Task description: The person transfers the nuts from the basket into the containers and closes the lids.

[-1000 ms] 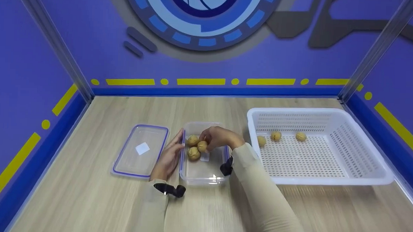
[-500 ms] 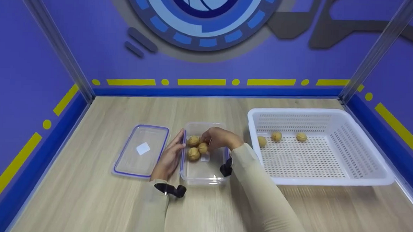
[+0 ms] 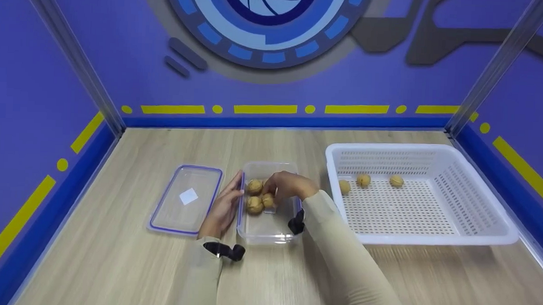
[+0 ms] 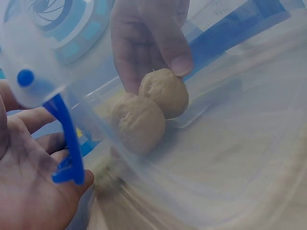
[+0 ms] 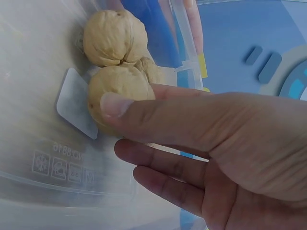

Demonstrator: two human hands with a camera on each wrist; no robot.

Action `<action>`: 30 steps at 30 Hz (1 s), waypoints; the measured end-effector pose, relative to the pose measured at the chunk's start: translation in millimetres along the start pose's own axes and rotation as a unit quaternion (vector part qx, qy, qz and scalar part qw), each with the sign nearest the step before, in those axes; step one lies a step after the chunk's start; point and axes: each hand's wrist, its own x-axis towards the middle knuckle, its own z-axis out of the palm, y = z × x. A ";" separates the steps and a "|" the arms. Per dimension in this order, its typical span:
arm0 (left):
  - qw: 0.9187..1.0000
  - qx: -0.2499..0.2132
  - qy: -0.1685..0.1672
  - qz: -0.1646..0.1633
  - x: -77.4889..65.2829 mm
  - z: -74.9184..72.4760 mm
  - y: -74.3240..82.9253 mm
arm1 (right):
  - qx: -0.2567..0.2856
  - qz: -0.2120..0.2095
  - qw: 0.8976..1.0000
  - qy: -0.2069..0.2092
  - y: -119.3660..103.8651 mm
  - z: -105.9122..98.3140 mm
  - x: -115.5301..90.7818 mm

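In the clear plastic box (image 3: 271,231), three walnuts lie close together at its left side. My right hand (image 3: 289,185) reaches inside and pinches one walnut (image 5: 115,88), its thumb pressed on the shell, beside a second walnut (image 5: 115,38). The third walnut (image 3: 255,186) sits farther back, partly hidden behind these two in the right wrist view. My left hand (image 3: 224,207) rests along the box's left wall, fingers loosely extended, next to a blue latch (image 4: 69,143).
A clear lid (image 3: 167,216) with a purple-blue seal lies left of the box. To the right stands a white perforated basket (image 3: 435,238) with three walnuts (image 3: 396,180) near its back and left. Blue-purple panels (image 3: 272,121) border the wooden table.
The walnut at my right fingertips has shifted slightly toward me and rightward, ending beside the nearer left walnut. My left hand, the lid and the basket stay put.
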 end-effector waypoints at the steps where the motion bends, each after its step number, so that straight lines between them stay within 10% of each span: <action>1: 1.000 0.000 0.000 0.000 0.0 -0.1 -0.3 | 0.000 0.001 1.000 -0.002 -0.1 0.2 -0.2; 30: 1.000 -0.002 0.009 -0.007 -0.3 0.5 0.7 | -0.009 0.005 1.000 -0.012 -4.6 -6.5 -6.5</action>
